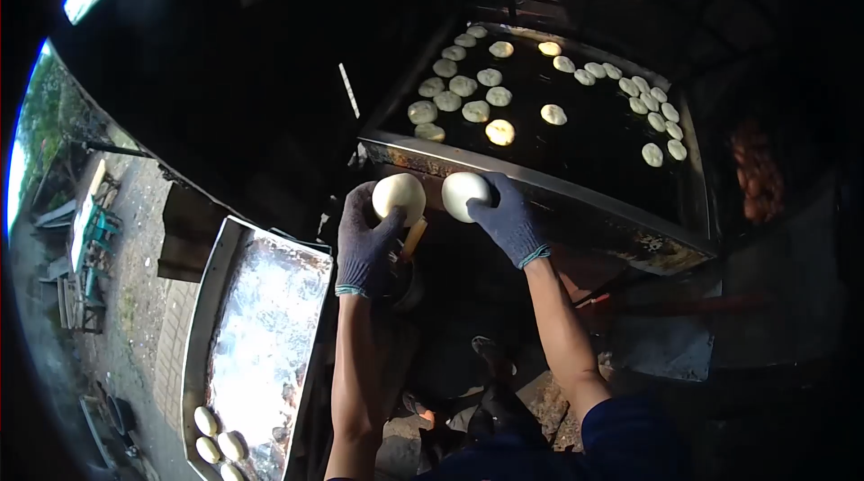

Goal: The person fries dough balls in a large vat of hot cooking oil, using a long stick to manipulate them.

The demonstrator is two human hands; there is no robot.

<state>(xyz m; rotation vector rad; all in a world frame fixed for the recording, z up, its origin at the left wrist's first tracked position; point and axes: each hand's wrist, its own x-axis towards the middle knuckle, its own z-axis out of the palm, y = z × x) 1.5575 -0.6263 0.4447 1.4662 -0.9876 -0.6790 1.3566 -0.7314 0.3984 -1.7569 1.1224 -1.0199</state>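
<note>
My left hand (pixel 367 245), in a dark knitted glove with a teal cuff, grips a pale round dough piece (pixel 400 197). My right hand (pixel 511 222), gloved alike, has its fingers around a second pale dough piece (pixel 462 194). Both are held side by side, slightly apart, in front of the near edge of a wide rectangular metal vat (pixel 468 162). Dark liquid fills the vat, and many flattened dough pieces (pixel 500 132) float in it, clustered along its left and right sides with a few in the middle.
At lower left stands a long metal tray (pixel 310 256) with several dough pieces (pixel 231 446) at its near end. A yellowish stick (pixel 415 238) pokes up behind my left hand. Reddish-brown items (pixel 758 170) lie right of the vat. Outdoors at left is a bench (pixel 94 229).
</note>
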